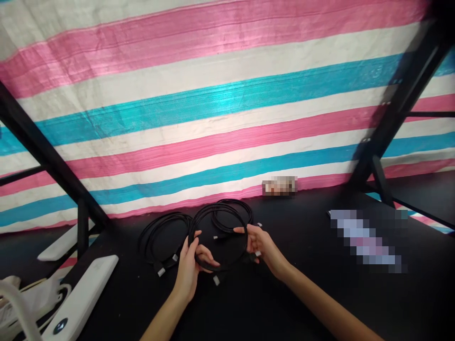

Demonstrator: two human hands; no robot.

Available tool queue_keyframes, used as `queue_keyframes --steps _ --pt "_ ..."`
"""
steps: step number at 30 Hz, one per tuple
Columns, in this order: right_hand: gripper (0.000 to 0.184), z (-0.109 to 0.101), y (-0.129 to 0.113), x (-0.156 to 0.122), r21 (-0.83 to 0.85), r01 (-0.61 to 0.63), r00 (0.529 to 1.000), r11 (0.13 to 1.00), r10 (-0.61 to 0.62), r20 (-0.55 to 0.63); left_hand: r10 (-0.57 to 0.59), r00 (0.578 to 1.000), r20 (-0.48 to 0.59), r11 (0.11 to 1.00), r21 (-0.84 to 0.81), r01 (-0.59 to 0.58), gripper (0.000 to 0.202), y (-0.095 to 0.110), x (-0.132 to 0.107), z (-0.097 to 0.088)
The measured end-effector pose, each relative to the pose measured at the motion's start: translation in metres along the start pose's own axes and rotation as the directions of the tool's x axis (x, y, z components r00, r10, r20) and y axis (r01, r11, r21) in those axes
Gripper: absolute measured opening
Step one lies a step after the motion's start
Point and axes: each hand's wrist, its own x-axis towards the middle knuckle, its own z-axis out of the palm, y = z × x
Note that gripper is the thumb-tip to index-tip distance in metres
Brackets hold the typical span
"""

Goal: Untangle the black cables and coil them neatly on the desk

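Note:
Between my two hands a black cable (217,206) is held up in a round coil. My left hand (194,260) is closed round the coil's left side, with a connector (216,280) hanging just below it. At the coil's right side my right hand (261,244) pinches the cable, and a light connector end shows under its fingers. Left of the held coil lies a second coiled black cable (144,237) with two metal-tipped plugs (161,272). Behind the held one rests a third coiled black cable (234,202), partly hidden by it.
A long white device (85,298) lies on the black table (295,303) at left, near white cords and a white power strip-like object (28,308). A blurred flat item (366,241) is at right, a small blurred object (279,186) at the back. Black frame posts (391,104) flank a striped sheet.

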Motion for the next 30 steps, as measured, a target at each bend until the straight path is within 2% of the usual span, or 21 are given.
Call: queue_keyframes --steps 2,5,9,11,16,21,25,29,30 --pt "0.053 -0.002 0.001 0.004 -0.096 0.045 0.998 0.994 -0.049 -0.044 -0.027 0.999 0.021 0.999 -0.017 0.027 0.056 -0.004 0.0 0.001" --pt "0.04 -0.003 0.005 0.007 -0.26 0.023 0.996 0.965 -0.046 -0.081 -0.058 0.998 0.019 0.998 0.013 0.057 0.057 -0.01 -0.001 0.004" --pt "0.037 -0.005 0.012 0.007 -0.437 0.04 0.996 0.899 -0.069 -0.05 -0.043 0.999 0.014 0.997 0.069 0.042 0.056 -0.011 -0.003 0.006" --pt "0.041 -0.004 0.013 0.005 -0.497 0.077 0.995 0.864 -0.1 -0.02 -0.005 1.0 0.016 0.997 0.083 0.004 0.05 -0.01 -0.003 0.005" --pt "0.043 -0.002 0.01 0.001 -0.637 0.164 0.984 0.753 -0.172 0.05 0.175 0.984 -0.027 0.969 0.18 -0.167 0.036 -0.004 0.003 -0.003" --pt "0.042 -0.004 0.006 0.0 -0.703 0.254 0.966 0.665 -0.21 0.151 0.262 0.964 -0.051 0.913 0.337 -0.23 0.054 0.001 0.007 -0.006" --pt "0.037 -0.005 0.008 0.001 -0.697 0.252 0.967 0.671 -0.208 0.149 0.277 0.961 0.015 0.829 0.503 -0.247 0.055 0.001 0.011 -0.011" --pt "0.019 -0.002 0.015 0.001 -0.579 0.225 0.974 0.784 -0.184 0.131 0.305 0.952 0.036 0.778 0.566 -0.271 0.039 -0.002 0.014 -0.018" --pt "0.019 0.0 0.016 0.001 -0.54 0.222 0.975 0.812 -0.176 0.136 0.311 0.95 0.038 0.768 0.579 -0.274 0.035 -0.003 0.014 -0.019"
